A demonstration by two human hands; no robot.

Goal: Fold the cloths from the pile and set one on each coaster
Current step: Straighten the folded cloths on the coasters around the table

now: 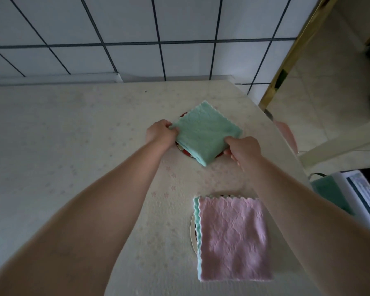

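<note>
A folded green cloth (205, 131) lies over a round coaster with a red rim (185, 152) at the far middle of the table. My left hand (160, 133) pinches its left corner. My right hand (244, 149) grips its right-hand near edge. Closer to me, a folded pink cloth with a green underside (233, 238) covers a second, pale-rimmed coaster (192, 229), of which only a sliver shows on the left.
The table (73, 146) wears a pale flowered covering and meets a tiled wall (137, 28) at the back. Its right edge drops to the floor, where a pink item (287, 133), a green cloth (329, 193) and a white frame (340, 144) stand.
</note>
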